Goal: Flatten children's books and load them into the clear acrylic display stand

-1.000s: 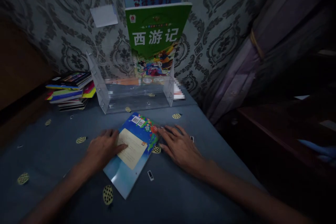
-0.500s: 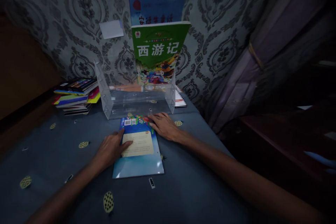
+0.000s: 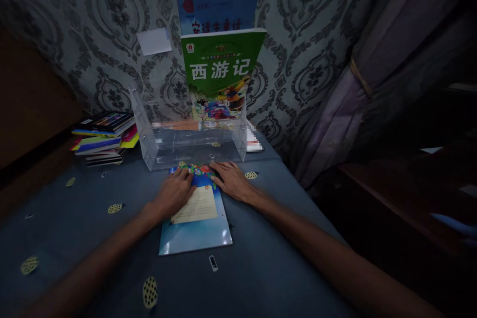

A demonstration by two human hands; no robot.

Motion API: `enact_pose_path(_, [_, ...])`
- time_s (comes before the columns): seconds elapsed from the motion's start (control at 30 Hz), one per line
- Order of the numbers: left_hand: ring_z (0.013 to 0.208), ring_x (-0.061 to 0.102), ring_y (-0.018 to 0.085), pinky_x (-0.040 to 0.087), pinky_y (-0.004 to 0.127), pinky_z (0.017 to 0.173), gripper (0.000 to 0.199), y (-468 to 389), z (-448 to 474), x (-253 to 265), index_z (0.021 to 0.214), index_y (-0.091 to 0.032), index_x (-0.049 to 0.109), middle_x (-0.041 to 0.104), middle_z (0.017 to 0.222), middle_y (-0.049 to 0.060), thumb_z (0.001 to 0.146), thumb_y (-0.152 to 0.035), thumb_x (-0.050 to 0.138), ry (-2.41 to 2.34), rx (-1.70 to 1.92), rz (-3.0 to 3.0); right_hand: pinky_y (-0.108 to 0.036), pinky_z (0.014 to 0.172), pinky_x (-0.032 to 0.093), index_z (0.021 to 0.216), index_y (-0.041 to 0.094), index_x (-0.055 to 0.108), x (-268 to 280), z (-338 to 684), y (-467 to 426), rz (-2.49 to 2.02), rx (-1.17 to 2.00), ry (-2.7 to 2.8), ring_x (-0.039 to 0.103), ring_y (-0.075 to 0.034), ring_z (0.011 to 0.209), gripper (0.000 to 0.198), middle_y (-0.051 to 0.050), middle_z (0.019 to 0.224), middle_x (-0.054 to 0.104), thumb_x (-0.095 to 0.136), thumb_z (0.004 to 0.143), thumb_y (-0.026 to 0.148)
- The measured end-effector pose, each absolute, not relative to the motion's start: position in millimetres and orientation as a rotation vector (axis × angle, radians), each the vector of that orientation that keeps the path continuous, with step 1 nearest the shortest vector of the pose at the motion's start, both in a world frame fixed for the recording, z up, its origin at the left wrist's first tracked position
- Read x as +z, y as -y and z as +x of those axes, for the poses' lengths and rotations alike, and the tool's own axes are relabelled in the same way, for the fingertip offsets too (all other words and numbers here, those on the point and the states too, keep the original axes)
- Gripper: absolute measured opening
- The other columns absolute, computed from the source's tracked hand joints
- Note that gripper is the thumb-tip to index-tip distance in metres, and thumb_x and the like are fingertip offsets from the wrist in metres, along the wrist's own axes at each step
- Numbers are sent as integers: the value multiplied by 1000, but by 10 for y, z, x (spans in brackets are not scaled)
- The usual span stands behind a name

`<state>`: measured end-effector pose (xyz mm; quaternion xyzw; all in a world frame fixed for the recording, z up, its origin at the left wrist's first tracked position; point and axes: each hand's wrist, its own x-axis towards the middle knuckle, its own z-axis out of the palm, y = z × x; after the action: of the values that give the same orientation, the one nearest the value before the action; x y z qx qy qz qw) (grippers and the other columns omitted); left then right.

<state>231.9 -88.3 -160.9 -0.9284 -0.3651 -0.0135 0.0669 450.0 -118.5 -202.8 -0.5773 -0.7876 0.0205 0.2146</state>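
Note:
A blue book [image 3: 201, 233] with a pale text panel lies flat on the table, its glossy cover facing up. My left hand [image 3: 175, 191] rests over its upper left part, fingers stretched out and hiding the barcode area. On the upper right edge lies my right hand [image 3: 233, 181], fingers extended, thumb side on the cover. Just beyond the book stands a clear acrylic stand [image 3: 186, 146]. Upright in it are a green book [image 3: 219, 69] with white Chinese characters and, behind that, a taller blue book [image 3: 219, 7].
A pile of books [image 3: 106, 136] lies left of the stand. A white card [image 3: 154, 41] shows above the stand's left side. The patterned dark tablecloth [image 3: 93, 238] covers the table. Patterned wall lies behind, and a tied curtain [image 3: 331, 124] hangs at the right.
My left hand has moved up and inward over the book's top left, covering the barcodes. My right hand has stayed at the upper right edge. The view has shifted slightly.

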Motion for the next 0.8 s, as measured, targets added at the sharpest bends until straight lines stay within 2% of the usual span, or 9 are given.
enact_pose_path(0.07, [115,54,29,44,43,98,34,747,2465,-1684,127,-12,58,60,124,15,98,-24,44,961,-125,-2903,-47,106,38,136,14,52,-2032,4507,1181,-1604,74,2171,56,-27,123,41,-14,134,62,50,99,33])
enact_pose_path(0.17, [113,54,27,43,41,97,38,577,2626,-1790,133,-13,54,60,127,13,100,-22,39,816,-248,-3028,-46,106,39,138,12,49,-2046,4528,1173,-1611,105,2161,54,-27,125,44,-15,133,63,51,98,32])
enact_pose_path(0.4, [117,52,27,41,43,96,44,485,2687,-1896,140,-17,50,56,138,12,99,-20,36,807,-366,-3076,-46,107,40,143,13,43,-2100,4600,1179,-1539,170,2092,53,-27,127,51,-16,138,58,53,96,30])
enact_pose_path(0.57, [119,51,26,40,43,98,46,476,2670,-1887,142,-19,48,56,141,10,99,-20,34,785,-392,-3129,-46,105,43,145,17,41,-2125,4624,1181,-1506,203,2051,54,-26,125,55,-13,134,61,57,93,28])
enact_pose_path(0.67, [121,50,26,39,43,98,47,463,2663,-1885,145,-21,46,54,144,8,99,-20,34,758,-387,-3141,-47,103,44,143,18,43,-2141,4626,1174,-1503,183,2058,55,-27,121,53,-13,132,62,58,93,29])
enact_pose_path(0.8, [123,49,25,38,41,98,47,447,2647,-1881,144,-22,47,52,147,7,99,-21,34,752,-333,-3149,-46,98,46,131,16,55,-2139,4608,1205,-1480,98,2073,58,-27,112,40,-13,121,67,60,92,25])
